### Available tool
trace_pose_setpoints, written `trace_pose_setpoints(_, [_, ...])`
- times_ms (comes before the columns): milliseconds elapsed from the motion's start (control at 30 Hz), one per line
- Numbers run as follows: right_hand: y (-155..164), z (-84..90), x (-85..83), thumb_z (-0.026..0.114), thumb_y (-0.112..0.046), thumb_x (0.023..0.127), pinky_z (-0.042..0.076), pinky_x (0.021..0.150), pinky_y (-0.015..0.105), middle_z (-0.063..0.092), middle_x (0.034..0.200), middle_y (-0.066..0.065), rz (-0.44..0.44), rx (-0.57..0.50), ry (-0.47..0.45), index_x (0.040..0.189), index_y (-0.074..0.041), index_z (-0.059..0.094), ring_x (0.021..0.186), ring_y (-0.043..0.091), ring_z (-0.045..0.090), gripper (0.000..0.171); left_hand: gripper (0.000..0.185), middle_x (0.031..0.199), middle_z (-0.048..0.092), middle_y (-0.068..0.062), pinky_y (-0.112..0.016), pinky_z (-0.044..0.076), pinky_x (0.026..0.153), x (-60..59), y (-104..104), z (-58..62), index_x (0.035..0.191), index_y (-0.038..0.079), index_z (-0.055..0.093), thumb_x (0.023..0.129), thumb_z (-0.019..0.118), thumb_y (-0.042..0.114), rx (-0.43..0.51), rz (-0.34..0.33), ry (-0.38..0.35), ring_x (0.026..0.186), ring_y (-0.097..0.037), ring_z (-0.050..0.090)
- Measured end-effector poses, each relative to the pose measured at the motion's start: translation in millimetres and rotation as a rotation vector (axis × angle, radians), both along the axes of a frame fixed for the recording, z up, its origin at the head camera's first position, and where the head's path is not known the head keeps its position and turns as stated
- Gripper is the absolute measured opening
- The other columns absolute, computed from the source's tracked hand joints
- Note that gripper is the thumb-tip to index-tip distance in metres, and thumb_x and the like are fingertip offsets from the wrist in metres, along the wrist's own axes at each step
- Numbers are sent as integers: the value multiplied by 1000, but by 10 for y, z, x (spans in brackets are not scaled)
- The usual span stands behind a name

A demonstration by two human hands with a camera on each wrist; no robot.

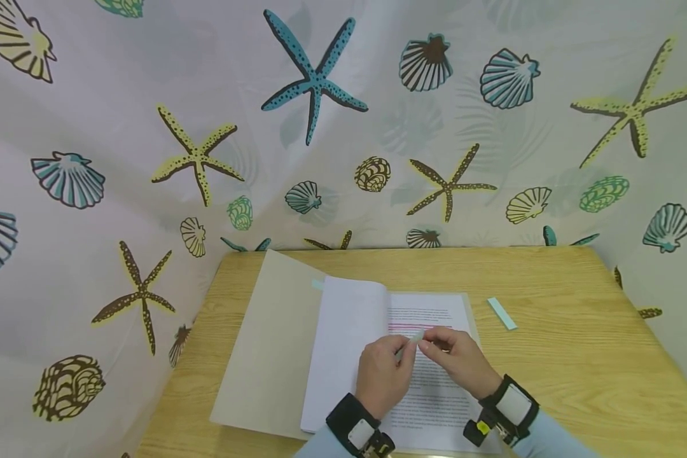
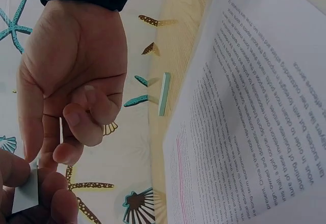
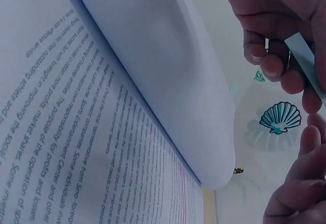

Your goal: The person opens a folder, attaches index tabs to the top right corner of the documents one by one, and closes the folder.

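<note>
My left hand holds a small pale green sticky-note strip between thumb and curled fingers, above the printed page. At the strip's other end, my right hand pinches with thumb and forefinger, and the fingertips of both hands nearly meet. In the right wrist view the strip sticks out of the left fingers. Beneath both hands lies an open book with printed text and pink marked lines near the top of the right page. Its left page is blank and curls up at the spine.
Another pale green strip lies on the wooden table right of the book. A cream cover spreads out to the left, with a pale tab near the page's top edge. A shell-patterned cloth surrounds the table.
</note>
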State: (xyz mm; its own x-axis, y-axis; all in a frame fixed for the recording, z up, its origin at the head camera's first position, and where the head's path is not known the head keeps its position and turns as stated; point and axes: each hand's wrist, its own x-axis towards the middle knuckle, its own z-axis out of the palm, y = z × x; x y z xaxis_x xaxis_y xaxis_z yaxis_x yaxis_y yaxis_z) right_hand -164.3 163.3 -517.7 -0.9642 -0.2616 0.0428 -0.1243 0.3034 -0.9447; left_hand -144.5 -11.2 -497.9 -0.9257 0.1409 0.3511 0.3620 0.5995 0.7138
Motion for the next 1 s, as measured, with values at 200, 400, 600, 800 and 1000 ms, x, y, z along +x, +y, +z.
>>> trace_pose_setpoints(200, [-63, 69, 38, 68, -19, 91, 47, 59, 25, 64, 85, 5, -59, -22, 92, 90, -8, 67, 72, 13, 55, 11, 15, 68, 56, 10, -17, 37, 51, 22, 13, -25, 88, 12, 72, 94, 62, 23, -30, 25, 35, 59, -2, 47])
trace_pose_setpoints(400, [-100, 99, 79, 75, -12, 83, 43, 52, 22, 59, 76, -13, -185, 227, 471, 82, -19, 65, 63, 4, 51, 12, 26, 99, 59, -2, -26, 48, 77, 49, 30, -7, 110, 10, 63, 88, 68, 21, -72, 84, 132, 93, -12, 55])
trace_pose_setpoints(600, [-126, 131, 113, 77, -9, 78, 46, 57, 23, 62, 79, -10, -224, 326, 699, 82, -17, 65, 70, 4, 56, 15, 21, 95, 61, 0, -20, 50, 72, 45, 51, -22, 109, 8, 63, 88, 64, 10, 73, -7, 158, 84, -10, 59])
trace_pose_setpoints(800, [-126, 144, 127, 77, -13, 78, 46, 73, 15, 64, 85, -6, -212, 308, 768, 83, -14, 68, 80, 10, 59, 10, 25, 96, 62, -1, -22, 53, 69, 35, 57, -36, 110, 8, 63, 86, 61, 0, 222, -87, 100, 84, -6, 60])
trace_pose_setpoints(1000, [-136, 153, 140, 78, -11, 78, 45, 85, 14, 65, 109, 4, -173, 261, 774, 85, -14, 68, 98, 21, 63, 13, 29, 98, 64, -1, -23, 53, 75, 38, 32, 53, 112, 3, 65, 85, 58, -3, 502, -195, -242, 88, -10, 62])
